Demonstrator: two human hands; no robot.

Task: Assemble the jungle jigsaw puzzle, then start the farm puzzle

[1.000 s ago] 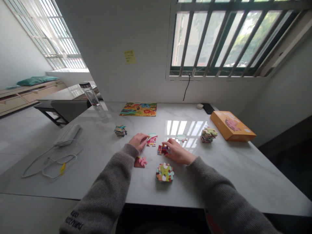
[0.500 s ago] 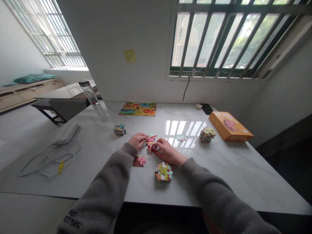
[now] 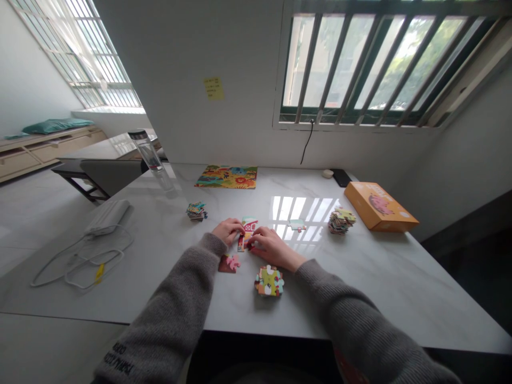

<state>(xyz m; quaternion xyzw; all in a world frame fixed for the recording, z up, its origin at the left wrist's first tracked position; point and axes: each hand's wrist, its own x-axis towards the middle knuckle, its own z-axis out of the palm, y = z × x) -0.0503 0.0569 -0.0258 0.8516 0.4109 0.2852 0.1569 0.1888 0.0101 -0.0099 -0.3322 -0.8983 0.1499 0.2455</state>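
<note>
In the middle of the marble-patterned table, my left hand [image 3: 228, 230] has its bent fingers closed at the left edge of some puzzle pieces [image 3: 250, 226] that show a red barn. From the other side, my right hand [image 3: 274, 247] pinches a red puzzle piece at the lower edge of this picture, its fingertips partly covering it. Closer to me lies a brown piece with a pink pig [image 3: 229, 263]. Right of it is a stack of green puzzle pieces [image 3: 269, 281]. A single pale blue piece [image 3: 296, 225] lies beyond my right hand.
More piled pieces stand at left [image 3: 196, 211] and right [image 3: 341, 221]. Behind are a finished animal puzzle [image 3: 227, 177] and a glass bottle [image 3: 146, 151]. An orange box [image 3: 379, 207] and a black phone [image 3: 341, 178] sit at right; a white device with cable [image 3: 107, 217] lies at left.
My right hand has shifted slightly left with the red piece, which now sits farther left under the barn. My left hand has barely moved. The view has tilted slightly.
</note>
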